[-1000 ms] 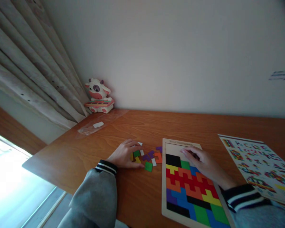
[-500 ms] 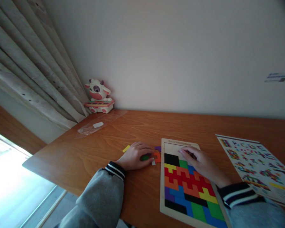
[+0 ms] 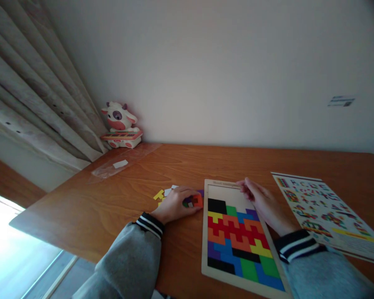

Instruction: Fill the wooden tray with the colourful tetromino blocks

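Observation:
My left hand [image 3: 176, 205] rests on the table left of the puzzle board, its thumb and fingers closed around an orange puzzle piece [image 3: 198, 201]. Green and white bits show inside its curl, partly hidden. Behind it lie yellow pieces [image 3: 158, 194] and white ones. A purple piece [image 3: 201, 192] peeks out by the fingertips. The wooden puzzle board [image 3: 206, 236] is filled with coloured blocks in its lower and middle rows; bare wood shows at the top. My right hand [image 3: 263, 203] is over the board's upper right edge, fingers curled together, with nothing visible in them.
A printed pattern sheet [image 3: 327, 207] lies to the right of the board. At the back left stand a toy cow with a keyboard [image 3: 122, 126] and a clear plastic bag [image 3: 106, 171]. The wooden table [image 3: 180, 166] meets the wall behind; a curtain [image 3: 34, 95] hangs at left.
My right hand has drawn right and back toward the board's upper right edge, uncovering a purple block. My left hand's fingers have closed around the orange piece. The view has turned slightly right.

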`<action>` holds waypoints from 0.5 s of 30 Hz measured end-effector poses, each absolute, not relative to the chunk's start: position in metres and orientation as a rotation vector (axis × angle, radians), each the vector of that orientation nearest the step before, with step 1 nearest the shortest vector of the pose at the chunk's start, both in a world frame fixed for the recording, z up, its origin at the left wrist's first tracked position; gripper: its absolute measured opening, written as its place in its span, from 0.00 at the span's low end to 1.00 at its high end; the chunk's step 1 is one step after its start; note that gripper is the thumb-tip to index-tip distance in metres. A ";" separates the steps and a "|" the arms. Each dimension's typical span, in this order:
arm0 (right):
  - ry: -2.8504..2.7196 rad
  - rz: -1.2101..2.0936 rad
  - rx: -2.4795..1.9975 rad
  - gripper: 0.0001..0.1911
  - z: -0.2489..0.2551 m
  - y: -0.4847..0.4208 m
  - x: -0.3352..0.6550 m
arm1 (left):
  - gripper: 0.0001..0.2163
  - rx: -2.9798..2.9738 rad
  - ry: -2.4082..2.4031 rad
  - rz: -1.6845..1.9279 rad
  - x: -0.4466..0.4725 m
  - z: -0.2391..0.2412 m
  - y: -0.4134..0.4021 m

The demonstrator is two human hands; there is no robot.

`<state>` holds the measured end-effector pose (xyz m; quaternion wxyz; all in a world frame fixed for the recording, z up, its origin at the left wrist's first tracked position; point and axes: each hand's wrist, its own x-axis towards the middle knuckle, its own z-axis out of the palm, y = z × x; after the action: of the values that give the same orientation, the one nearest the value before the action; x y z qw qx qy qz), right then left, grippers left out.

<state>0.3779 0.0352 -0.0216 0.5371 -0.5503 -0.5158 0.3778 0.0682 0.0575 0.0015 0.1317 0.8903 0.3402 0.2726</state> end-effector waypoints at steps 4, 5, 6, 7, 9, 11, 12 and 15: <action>-1.313 0.876 -1.317 0.24 -0.014 0.032 0.376 | 0.16 2.487 0.948 1.081 0.081 0.000 0.057; -1.367 0.868 -1.332 0.24 -0.011 0.031 0.375 | 0.16 2.463 0.927 1.146 0.088 0.000 0.056; -1.427 0.869 -1.345 0.24 -0.008 0.029 0.374 | 0.16 2.447 0.895 1.193 0.096 0.000 0.055; -1.476 0.879 -1.351 0.24 -0.005 0.028 0.372 | 0.16 2.445 0.845 1.227 0.105 0.001 0.053; -1.538 0.924 -1.328 0.25 -0.003 0.025 0.369 | 0.15 2.467 0.738 1.233 0.121 0.002 0.049; -1.564 0.999 -1.266 0.25 -0.003 0.023 0.366 | 0.14 2.511 0.649 1.206 0.133 0.003 0.046; -1.570 1.042 -1.236 0.25 -0.004 0.023 0.364 | 0.14 2.526 0.624 1.197 0.137 0.002 0.045; -1.569 1.146 -1.207 0.24 -0.009 0.023 0.362 | 0.13 2.525 0.616 1.205 0.141 0.000 0.046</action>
<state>0.3620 0.0228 -0.0087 0.4141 -0.4804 -0.6242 0.4562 0.1409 0.0457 0.0004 0.1378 0.8729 0.2130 0.4167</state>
